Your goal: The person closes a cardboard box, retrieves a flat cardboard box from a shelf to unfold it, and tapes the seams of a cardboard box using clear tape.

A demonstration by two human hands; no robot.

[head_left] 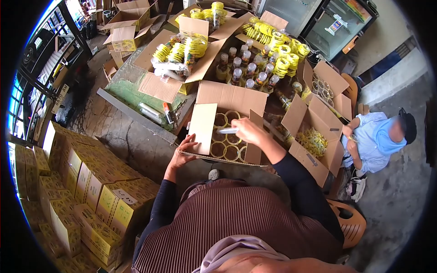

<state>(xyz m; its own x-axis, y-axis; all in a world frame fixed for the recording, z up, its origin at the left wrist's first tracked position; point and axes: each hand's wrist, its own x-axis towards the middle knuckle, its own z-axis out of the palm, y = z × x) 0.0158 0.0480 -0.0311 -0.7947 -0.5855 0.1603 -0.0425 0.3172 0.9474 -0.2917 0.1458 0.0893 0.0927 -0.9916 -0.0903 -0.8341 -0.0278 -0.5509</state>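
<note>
An open cardboard box (233,96) stands in front of me at the table's edge, its flaps folded outward. Inside it are several round, see-through items with yellowish rims (218,150). My left hand (184,149) grips the near left corner of the box, fingers on the left flap (202,129). Over the box's opening, my right hand (250,131) is closed around a slim whitish object (227,130) that points left; its exact kind is unclear. The right forearm passes over the right flap (255,136).
Capped bottles (246,57) and stacks of yellow rings (282,59) stand behind the box. Open boxes hold yellow strips (312,142) and more round items (322,89) at right. A seated person (375,141) works there. Printed cartons (86,173) are stacked at left.
</note>
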